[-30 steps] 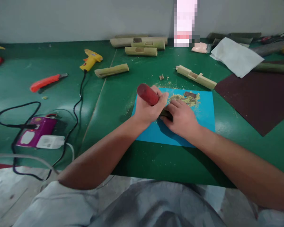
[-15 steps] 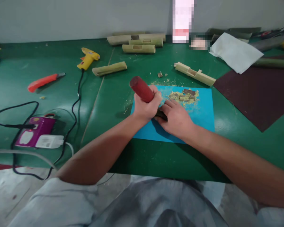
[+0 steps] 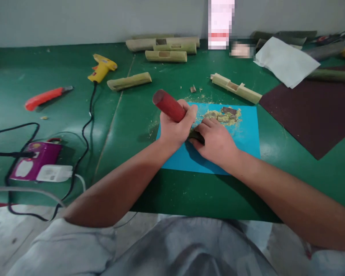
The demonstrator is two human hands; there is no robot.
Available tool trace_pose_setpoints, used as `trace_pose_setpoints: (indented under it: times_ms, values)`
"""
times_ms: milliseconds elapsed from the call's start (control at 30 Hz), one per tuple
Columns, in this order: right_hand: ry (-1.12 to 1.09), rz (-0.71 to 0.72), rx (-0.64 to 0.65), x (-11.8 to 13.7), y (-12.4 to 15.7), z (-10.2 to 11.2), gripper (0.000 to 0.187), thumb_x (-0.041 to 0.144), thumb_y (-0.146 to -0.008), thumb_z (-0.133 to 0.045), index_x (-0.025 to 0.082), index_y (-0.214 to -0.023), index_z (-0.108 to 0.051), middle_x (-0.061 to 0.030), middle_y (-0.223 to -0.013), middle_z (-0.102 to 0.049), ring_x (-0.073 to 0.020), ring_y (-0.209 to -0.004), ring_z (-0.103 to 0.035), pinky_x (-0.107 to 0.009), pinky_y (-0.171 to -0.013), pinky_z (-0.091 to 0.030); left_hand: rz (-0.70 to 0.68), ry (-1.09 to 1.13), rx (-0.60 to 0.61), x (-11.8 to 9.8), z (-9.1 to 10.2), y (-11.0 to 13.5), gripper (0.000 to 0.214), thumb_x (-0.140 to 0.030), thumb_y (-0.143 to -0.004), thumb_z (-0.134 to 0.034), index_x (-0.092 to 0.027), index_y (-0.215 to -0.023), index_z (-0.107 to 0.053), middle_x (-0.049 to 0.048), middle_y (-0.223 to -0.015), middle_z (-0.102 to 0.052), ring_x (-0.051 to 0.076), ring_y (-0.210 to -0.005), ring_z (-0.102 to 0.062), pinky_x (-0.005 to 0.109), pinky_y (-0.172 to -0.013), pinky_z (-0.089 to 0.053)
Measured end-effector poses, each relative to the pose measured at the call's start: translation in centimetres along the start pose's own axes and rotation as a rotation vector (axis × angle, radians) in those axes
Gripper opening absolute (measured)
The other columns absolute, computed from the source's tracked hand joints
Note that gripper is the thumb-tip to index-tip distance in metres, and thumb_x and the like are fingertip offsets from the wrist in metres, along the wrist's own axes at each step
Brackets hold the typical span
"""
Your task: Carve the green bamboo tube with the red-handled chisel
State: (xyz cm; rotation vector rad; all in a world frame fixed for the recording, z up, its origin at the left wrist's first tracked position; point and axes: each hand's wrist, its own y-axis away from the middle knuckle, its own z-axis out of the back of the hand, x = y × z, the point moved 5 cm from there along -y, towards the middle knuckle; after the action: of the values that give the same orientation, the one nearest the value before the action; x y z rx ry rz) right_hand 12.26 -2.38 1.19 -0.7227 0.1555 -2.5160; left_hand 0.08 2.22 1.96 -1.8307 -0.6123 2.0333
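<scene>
Closed around a thick dark-red cylinder (image 3: 169,105), my left hand (image 3: 175,128) is over the left part of a blue sheet (image 3: 215,163). The cylinder tilts up to the left; its lower end is hidden by my fingers. Beside it, my right hand (image 3: 217,140) is closed on a dark, curved piece (image 3: 197,136), perhaps bamboo, mostly covered by my fingers. The two hands nearly touch. Just beyond them on the sheet lies a heap of yellowish shavings (image 3: 218,117) with a flat brown piece (image 3: 229,110) on it.
Cut bamboo tubes (image 3: 166,56) line the back wall. A notched bamboo piece (image 3: 235,89) lies behind the sheet, sandpaper-like dark sheet (image 3: 307,115) at right. Left are a yellow glue gun (image 3: 102,69), a red-handled knife (image 3: 47,97) and a purple power box (image 3: 37,161) with cables.
The view has shifted slightly, so things at the left appear further left. The red cylinder's upper end sits a little further left. Both hands keep their hold.
</scene>
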Motion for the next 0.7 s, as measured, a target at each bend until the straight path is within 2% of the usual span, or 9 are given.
trace_pose_setpoints:
  times_ms: [133, 367, 500, 600, 700]
  values:
    - [-0.01, 0.009, -0.012, -0.1, 0.1, 0.0, 0.011, 0.027, -0.092, -0.061, 0.018, -0.09, -0.067, -0.0101, -0.093, -0.063, -0.0259, -0.092, -0.053, -0.041, -0.082, -0.044, -0.007, 0.03, 0.047, -0.3, 0.0, 0.1, 0.051, -0.055, -0.091, -0.072, -0.02, -0.06, -0.052, -0.003, -0.058, -0.05, 0.009, -0.051, -0.047, 0.029, -0.051, -0.041]
    - [0.012, 0.011, -0.012, 0.0, 0.1, 0.0, 0.014, 0.027, -0.092, -0.062, 0.015, -0.091, -0.068, -0.0105, -0.091, -0.062, -0.0253, -0.09, -0.052, -0.04, -0.082, -0.044, -0.035, 0.014, 0.013, -0.9, 0.4, -0.1, 0.047, -0.048, -0.093, -0.071, -0.02, -0.059, -0.054, -0.002, -0.057, -0.054, 0.009, -0.048, -0.048, 0.028, -0.047, -0.04]
    - [0.013, 0.017, -0.018, 0.1, 0.1, 0.0, 0.015, 0.028, -0.092, -0.063, 0.014, -0.091, -0.069, -0.0109, -0.091, -0.062, -0.0252, -0.089, -0.052, -0.04, -0.081, -0.044, -0.125, -0.072, 0.037, -1.2, 0.5, 0.1, 0.042, -0.042, -0.094, -0.068, -0.021, -0.06, -0.056, -0.001, -0.06, -0.055, 0.011, -0.054, -0.05, 0.03, -0.053, -0.041]
    - [-0.004, 0.013, -0.02, 0.0, 0.2, 0.0, 0.013, 0.027, -0.092, -0.061, 0.016, -0.091, -0.068, -0.0103, -0.091, -0.062, -0.0255, -0.09, -0.052, -0.04, -0.082, -0.044, -0.117, -0.111, 0.045, -1.1, 0.7, 0.1, 0.041, -0.042, -0.095, -0.068, -0.021, -0.062, -0.056, -0.0003, -0.063, -0.055, 0.012, -0.057, -0.051, 0.032, -0.057, -0.041]
    - [-0.02, 0.016, -0.028, -0.1, 0.2, 0.0, 0.011, 0.027, -0.093, -0.06, 0.019, -0.089, -0.066, -0.0103, -0.092, -0.062, -0.0259, -0.09, -0.052, -0.042, -0.083, -0.044, -0.15, -0.109, 0.133, -1.1, 0.5, 0.0, 0.04, -0.046, -0.096, -0.064, -0.02, -0.067, -0.057, 0.0014, -0.069, -0.057, 0.013, -0.063, -0.054, 0.033, -0.061, -0.043]
